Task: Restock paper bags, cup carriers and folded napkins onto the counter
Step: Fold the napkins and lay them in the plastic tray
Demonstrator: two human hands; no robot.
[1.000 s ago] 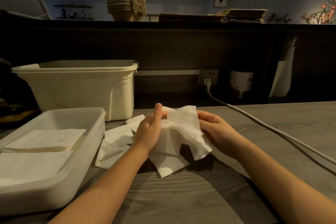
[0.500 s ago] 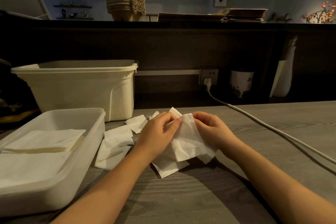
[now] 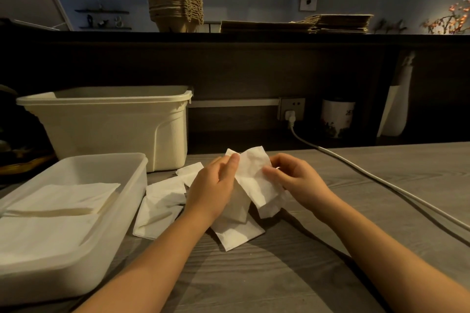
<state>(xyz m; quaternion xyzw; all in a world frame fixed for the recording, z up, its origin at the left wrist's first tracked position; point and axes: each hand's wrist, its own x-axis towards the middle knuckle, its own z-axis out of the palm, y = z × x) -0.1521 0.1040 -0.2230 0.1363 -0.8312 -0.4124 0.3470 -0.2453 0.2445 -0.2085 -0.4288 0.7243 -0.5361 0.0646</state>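
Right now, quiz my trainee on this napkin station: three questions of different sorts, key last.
1. True or false: the left hand and right hand both hold the napkin.
2. Where do the carriers stand? A) on the counter B) on a chair C) on the floor
3. Fill in: the folded stacks lie in the ____.
Key: 1 true; 2 A; 3 tray.

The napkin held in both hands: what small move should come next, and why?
Probably bring its two sides together to finish the fold. The left hand and right hand both hold the white napkin, which hangs creased and half open above the table, while folded napkins lie beside the tray.
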